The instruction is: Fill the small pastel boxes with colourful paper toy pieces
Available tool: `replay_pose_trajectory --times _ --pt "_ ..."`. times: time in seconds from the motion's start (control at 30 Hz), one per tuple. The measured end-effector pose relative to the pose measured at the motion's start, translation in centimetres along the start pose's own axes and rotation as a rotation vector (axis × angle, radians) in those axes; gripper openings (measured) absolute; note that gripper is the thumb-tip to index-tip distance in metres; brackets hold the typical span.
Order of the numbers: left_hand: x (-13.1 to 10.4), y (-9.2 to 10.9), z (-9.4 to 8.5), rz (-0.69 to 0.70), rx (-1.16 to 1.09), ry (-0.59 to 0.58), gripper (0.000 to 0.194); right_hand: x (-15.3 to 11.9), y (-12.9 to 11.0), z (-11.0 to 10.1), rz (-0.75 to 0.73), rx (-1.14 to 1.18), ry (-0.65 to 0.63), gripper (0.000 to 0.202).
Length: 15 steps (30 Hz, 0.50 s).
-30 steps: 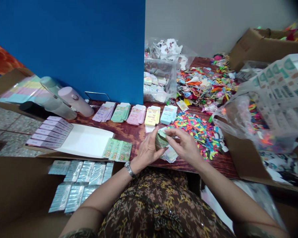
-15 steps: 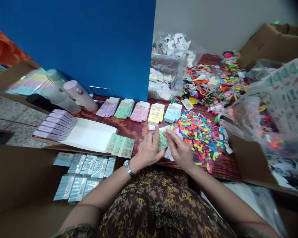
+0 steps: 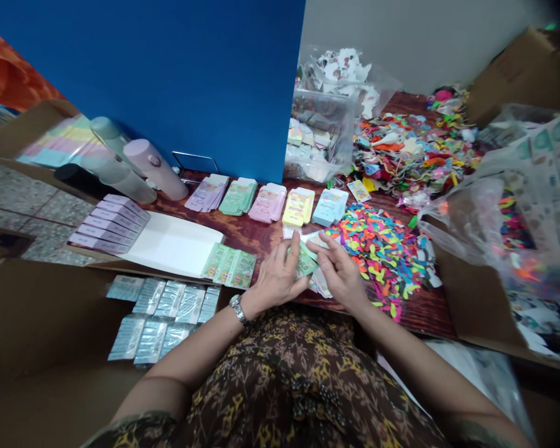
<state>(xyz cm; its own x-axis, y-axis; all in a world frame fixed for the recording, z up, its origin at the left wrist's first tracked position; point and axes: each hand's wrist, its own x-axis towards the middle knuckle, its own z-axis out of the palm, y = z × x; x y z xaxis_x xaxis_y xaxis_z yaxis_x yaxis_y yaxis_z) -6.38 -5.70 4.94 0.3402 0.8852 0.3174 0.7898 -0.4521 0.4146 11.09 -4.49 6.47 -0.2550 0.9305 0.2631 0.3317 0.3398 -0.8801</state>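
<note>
Near the table's front edge my left hand (image 3: 280,274), with a watch at the wrist, holds a small green box (image 3: 304,261) between thumb and fingers. My right hand (image 3: 338,270) pinches the box's upper right end, where a pale green flap shows. White patterned cards (image 3: 321,283) lie beneath the hands, partly hidden. Green boxes (image 3: 228,264) stand side by side left of my left hand. Behind the hands are flat purple (image 3: 207,193), green (image 3: 238,196), pink (image 3: 267,203), yellow (image 3: 298,207) and blue (image 3: 330,206) cartons in stacks.
Colourful balloons (image 3: 382,249) are piled right of my right hand. Behind them are a clear bin (image 3: 320,134) and mixed trinkets (image 3: 410,149). Purple boxes (image 3: 109,224) sit on a white tray (image 3: 172,242) at left, near bottles (image 3: 149,165). An open carton (image 3: 37,323) holds wrapped blue packs (image 3: 156,317).
The view has shifted slightly. My right fingers have spread a little at the green box's end, and a pale green flap now shows there.
</note>
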Motion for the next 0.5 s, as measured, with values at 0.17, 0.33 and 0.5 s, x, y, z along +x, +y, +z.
replay_pose_trajectory --times 0.17,0.33,0.5 --pt "-0.1 -0.2 0.0 0.025 0.018 -0.004 0.1 0.0 -0.1 -0.9 0.033 -0.048 -0.006 0.048" --pt "0.1 0.3 -0.1 0.037 0.115 -0.026 0.098 -0.8 -0.9 0.1 -0.084 -0.228 0.05 0.049" --pt "0.1 0.7 -0.3 -0.042 0.149 -0.06 0.095 -1.4 -0.7 1.2 -0.135 -0.215 0.07 0.053"
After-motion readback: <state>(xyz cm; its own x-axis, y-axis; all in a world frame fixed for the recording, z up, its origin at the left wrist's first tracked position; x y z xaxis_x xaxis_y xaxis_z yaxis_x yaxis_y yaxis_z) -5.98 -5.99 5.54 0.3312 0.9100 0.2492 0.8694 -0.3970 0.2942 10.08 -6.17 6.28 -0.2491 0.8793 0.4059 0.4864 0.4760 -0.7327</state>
